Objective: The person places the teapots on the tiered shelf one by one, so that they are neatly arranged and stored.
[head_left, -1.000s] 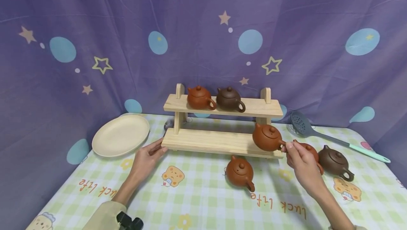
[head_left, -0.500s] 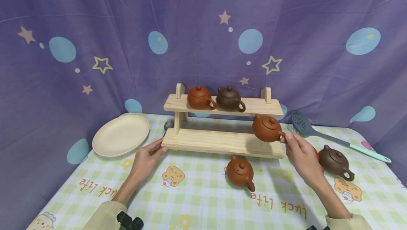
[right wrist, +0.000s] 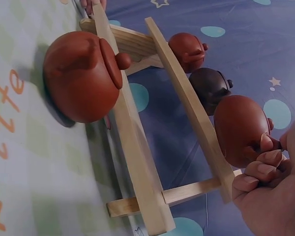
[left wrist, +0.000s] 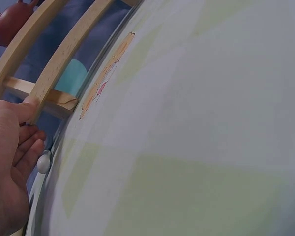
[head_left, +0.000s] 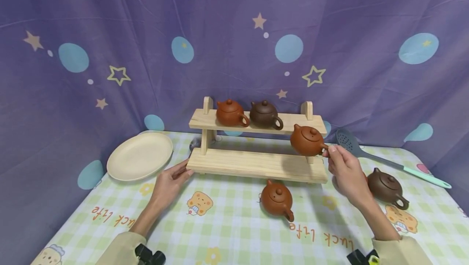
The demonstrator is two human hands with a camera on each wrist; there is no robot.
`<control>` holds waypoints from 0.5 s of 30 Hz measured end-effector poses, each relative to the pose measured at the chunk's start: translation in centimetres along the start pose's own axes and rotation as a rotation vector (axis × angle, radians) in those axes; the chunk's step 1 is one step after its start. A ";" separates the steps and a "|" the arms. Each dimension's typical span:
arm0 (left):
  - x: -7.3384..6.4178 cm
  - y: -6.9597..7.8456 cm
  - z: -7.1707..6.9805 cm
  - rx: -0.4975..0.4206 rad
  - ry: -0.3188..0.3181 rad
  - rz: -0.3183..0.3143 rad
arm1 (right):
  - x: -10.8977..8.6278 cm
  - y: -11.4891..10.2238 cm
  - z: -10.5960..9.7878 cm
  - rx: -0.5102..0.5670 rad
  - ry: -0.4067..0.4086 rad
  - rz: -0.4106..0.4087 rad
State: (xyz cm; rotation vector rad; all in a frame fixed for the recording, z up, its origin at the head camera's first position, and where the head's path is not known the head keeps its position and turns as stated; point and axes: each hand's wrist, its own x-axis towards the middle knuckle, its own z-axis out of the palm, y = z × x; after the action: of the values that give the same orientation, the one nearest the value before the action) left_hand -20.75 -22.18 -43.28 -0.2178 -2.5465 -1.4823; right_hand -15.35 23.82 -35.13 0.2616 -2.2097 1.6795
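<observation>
By its handle, my right hand (head_left: 348, 173) pinches a reddish-brown teapot (head_left: 307, 140), held in the air in front of the right part of the two-tier wooden shelf (head_left: 253, 163). My left hand (head_left: 170, 183) grips the left end of the lower board, thumb and fingers around its edge in the left wrist view. On the upper board stand a reddish-brown teapot (head_left: 230, 113) and a dark brown teapot (head_left: 264, 114). Another reddish-brown teapot (head_left: 276, 199) sits on the cloth before the shelf. To the right is a dark brown teapot (head_left: 386, 187); beside it, one more reddish teapot is mostly hidden by my right hand.
A cream oval plate (head_left: 139, 156) lies left of the shelf. At the back right rests a dark slotted skimmer (head_left: 381, 160) with a mint handle. A checked cloth (head_left: 234, 232) covers the table, and a purple curtain (head_left: 234, 20) hangs behind.
The teapot in my right hand has risen from lower-board height to just below the upper board's level. My left hand stays at the shelf's left end.
</observation>
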 end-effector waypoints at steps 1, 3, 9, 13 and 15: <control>0.0 0.0 0.0 0.000 0.001 -0.001 | 0.1 0.0 0.0 -0.011 0.001 -0.004; 0.0 0.0 0.0 0.000 0.001 -0.002 | 0.4 -0.1 0.0 -0.025 0.003 -0.005; 0.0 0.1 0.0 0.001 0.002 -0.007 | 1.1 0.0 0.0 -0.014 0.007 0.013; 0.0 0.1 0.0 -0.003 0.005 -0.011 | 1.5 0.0 0.1 0.036 0.020 0.037; 0.0 0.1 0.0 -0.006 0.005 -0.011 | 1.7 0.0 0.1 0.062 0.030 0.040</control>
State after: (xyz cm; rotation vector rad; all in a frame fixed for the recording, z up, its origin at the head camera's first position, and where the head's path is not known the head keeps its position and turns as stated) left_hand -20.72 -22.11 -43.23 -0.2002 -2.5439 -1.4923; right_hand -16.91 23.78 -34.49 0.2075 -2.1576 1.7633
